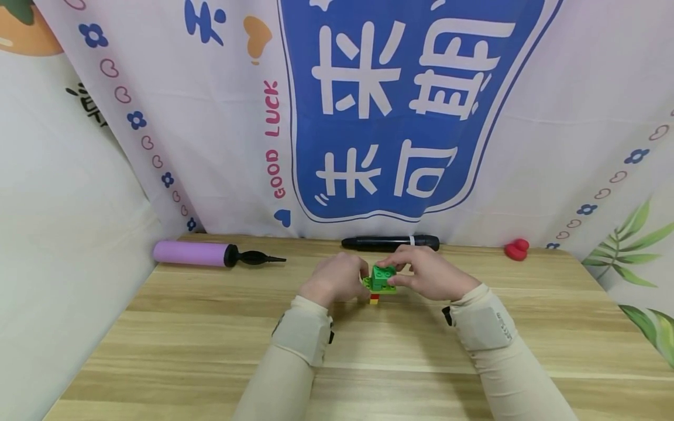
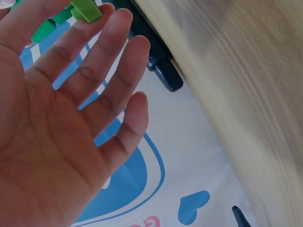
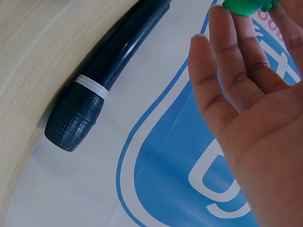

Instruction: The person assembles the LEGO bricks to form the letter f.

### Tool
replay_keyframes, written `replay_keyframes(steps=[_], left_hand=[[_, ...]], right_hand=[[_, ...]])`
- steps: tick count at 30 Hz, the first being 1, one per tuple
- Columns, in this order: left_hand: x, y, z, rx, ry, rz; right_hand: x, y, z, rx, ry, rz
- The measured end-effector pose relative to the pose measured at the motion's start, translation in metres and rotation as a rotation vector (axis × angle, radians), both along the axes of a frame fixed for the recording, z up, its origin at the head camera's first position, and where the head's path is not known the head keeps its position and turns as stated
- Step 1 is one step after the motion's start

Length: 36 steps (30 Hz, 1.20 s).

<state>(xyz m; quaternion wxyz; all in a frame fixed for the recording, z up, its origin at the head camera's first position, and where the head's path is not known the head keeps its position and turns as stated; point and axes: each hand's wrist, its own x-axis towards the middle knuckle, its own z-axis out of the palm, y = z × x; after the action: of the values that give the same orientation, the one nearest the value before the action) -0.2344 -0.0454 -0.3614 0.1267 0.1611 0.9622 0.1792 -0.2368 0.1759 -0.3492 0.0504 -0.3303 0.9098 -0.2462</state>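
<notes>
A small toy brick build stands between the two hands in the head view. It has a dark green brick [image 1: 382, 275] on top, a lime green piece [image 1: 389, 289] under that, then a red brick [image 1: 374, 297] and a yellow one below. My left hand [image 1: 337, 278] pinches the build from its left side; the left wrist view shows a lime piece [image 2: 87, 9] at its fingertips, the other fingers spread. From the right, my right hand [image 1: 429, 273] holds the dark green brick between thumb and fingers; only part of its green edge [image 3: 244, 5] shows in the right wrist view.
A black microphone [image 1: 389, 242] with a white ring lies at the table's back edge, just behind the hands. A purple hand pump [image 1: 192, 254] with a black nozzle lies back left. A small red object [image 1: 518, 249] sits back right. Printed cloth [image 1: 231, 146] hangs behind the wooden table [image 1: 210, 351].
</notes>
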Motion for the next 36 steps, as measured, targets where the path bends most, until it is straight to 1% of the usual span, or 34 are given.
replay_keyframes(steps=[7,13,17,20,23,26,28,30,33,36], left_hand=[[-0.001,0.000,-0.001,0.005,-0.006,0.003],[-0.001,-0.004,-0.001,-0.002,0.005,0.004],[-0.001,-0.005,-0.002,0.003,-0.001,0.012],[-0.001,-0.005,-0.003,0.000,-0.004,0.019],[-0.001,-0.001,-0.003,-0.007,-0.001,0.011],[-0.001,0.005,-0.005,-0.010,0.031,-0.017],[-0.002,0.009,-0.006,0.001,0.066,-0.042],[-0.003,0.013,-0.009,0.010,0.115,-0.059],[-0.005,0.020,-0.013,0.021,0.173,-0.073],[-0.005,0.025,-0.016,0.031,0.199,-0.077]], right_hand=[[0.002,-0.002,0.001,0.018,0.008,0.001],[-0.001,-0.003,-0.001,-0.004,-0.023,0.006],[-0.005,-0.004,-0.004,0.002,-0.034,0.009],[-0.007,-0.006,-0.007,0.014,-0.045,-0.018],[-0.009,-0.007,-0.014,0.047,-0.043,-0.059],[-0.012,-0.009,-0.023,0.083,-0.008,-0.087],[-0.014,-0.008,-0.029,0.083,0.019,-0.103],[-0.017,-0.006,-0.032,0.077,0.035,-0.113],[-0.018,-0.001,-0.035,0.088,0.025,-0.129],[-0.019,0.004,-0.034,0.119,-0.003,-0.127]])
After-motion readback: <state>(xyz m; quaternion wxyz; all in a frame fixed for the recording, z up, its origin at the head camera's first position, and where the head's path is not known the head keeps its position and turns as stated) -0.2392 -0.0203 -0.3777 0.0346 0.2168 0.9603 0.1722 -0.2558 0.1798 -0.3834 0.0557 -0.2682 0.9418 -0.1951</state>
